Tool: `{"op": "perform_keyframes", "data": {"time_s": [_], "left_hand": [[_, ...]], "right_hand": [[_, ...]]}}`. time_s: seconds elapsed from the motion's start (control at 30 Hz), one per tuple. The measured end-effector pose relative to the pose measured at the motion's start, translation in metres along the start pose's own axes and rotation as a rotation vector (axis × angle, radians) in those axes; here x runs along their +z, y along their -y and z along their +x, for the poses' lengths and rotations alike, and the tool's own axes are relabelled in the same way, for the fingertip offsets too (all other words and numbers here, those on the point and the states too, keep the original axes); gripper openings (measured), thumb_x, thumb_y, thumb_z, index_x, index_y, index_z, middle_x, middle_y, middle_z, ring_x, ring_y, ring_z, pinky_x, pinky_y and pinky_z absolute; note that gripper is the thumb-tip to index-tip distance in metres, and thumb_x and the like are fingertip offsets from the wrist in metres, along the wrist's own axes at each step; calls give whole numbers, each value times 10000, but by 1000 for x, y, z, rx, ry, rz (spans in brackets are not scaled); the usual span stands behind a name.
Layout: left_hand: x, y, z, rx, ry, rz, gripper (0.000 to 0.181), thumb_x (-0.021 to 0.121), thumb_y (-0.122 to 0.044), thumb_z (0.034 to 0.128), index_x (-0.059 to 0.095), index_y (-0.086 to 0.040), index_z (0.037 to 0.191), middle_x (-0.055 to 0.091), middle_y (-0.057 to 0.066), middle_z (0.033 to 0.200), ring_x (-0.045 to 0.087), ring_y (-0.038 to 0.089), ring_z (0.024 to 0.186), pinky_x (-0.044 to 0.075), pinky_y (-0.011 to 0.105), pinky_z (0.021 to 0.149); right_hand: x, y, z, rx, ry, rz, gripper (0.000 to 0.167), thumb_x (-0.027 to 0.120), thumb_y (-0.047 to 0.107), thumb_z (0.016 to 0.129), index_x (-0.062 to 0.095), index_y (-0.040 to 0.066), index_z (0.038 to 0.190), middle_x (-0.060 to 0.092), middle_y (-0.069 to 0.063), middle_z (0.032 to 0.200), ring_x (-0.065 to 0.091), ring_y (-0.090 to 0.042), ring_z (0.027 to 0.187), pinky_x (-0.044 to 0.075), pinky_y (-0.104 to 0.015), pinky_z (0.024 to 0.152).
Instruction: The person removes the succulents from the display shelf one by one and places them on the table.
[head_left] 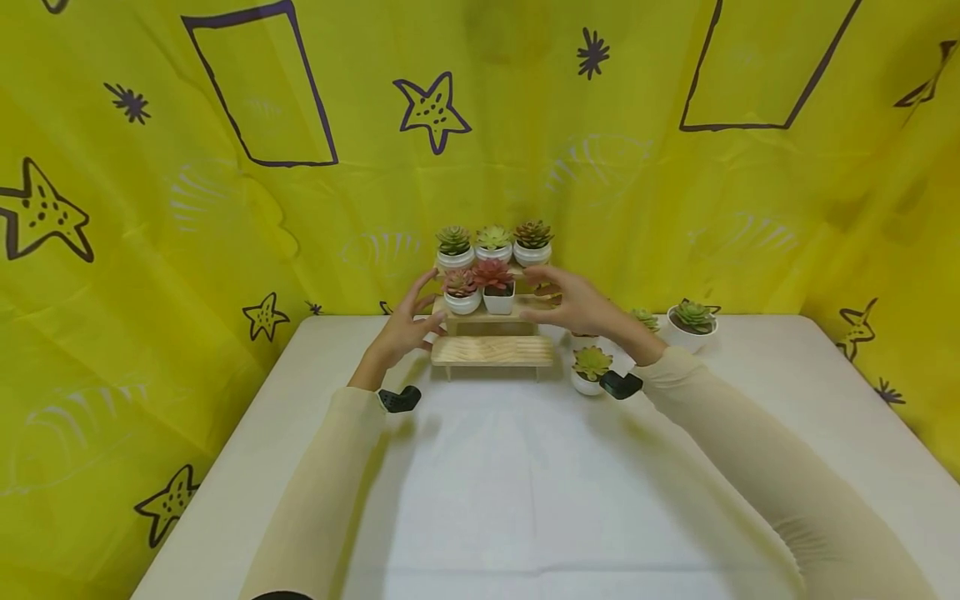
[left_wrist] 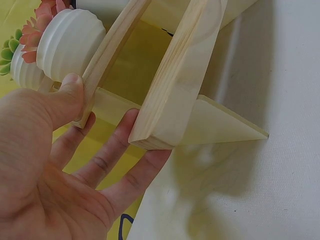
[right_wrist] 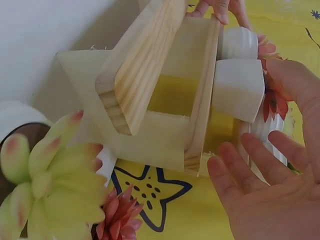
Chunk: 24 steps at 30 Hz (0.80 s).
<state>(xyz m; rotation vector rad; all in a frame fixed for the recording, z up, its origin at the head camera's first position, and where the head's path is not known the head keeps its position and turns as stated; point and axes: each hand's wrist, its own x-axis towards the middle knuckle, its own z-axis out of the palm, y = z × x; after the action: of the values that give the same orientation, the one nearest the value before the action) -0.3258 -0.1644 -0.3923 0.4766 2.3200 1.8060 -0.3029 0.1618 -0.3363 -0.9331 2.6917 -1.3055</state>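
A three-tier wooden stand (head_left: 492, 352) holds three green and reddish succulents on its top tier. A pink succulent in a round pot (head_left: 462, 302) and a red one in a square pot (head_left: 498, 302) share the middle tier; the lowest tier is bare. My left hand (head_left: 402, 335) is at the stand's left end; in the left wrist view its thumb and a finger pinch the middle board (left_wrist: 112, 47), other fingertips touching the lowest board (left_wrist: 170, 75). My right hand (right_wrist: 280, 185) lies spread beside the stand's right end, fingers relaxed, close to the square pot (right_wrist: 238, 87).
Right of the stand, a yellow-green succulent in a white pot (head_left: 587, 383) stands near my right wrist, with others partly hidden behind the arm. Another white pot (head_left: 688, 337) is farther right. A yellow patterned cloth (head_left: 337, 200) hangs behind the white table (head_left: 465, 500).
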Motion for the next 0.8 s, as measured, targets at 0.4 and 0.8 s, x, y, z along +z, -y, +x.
{"op": "perform_keyframes", "data": {"time_s": [0.4,0.8], "left_hand": [[1,1,2,-5,-2,-10,770,582,-97,1058,192,-450,1621,252,197,1659,688,358,956,600,491,683],[1,0,2,-7,-1,-12,767,571,-101,1063,187,-454,1624,255,195,1658,668,448,1021,594,491,691]], "right_hand": [[11,3,16,20,23,35,689,782,136,932,441,-32,1507,556,-241,1423,561,-398,1288,451,-497,1076],[20,3,26,39,-14,51,665,801,99,905,478,-62,1463,623,-249,1292,607,-383,1193,473,-492,1040]]}}
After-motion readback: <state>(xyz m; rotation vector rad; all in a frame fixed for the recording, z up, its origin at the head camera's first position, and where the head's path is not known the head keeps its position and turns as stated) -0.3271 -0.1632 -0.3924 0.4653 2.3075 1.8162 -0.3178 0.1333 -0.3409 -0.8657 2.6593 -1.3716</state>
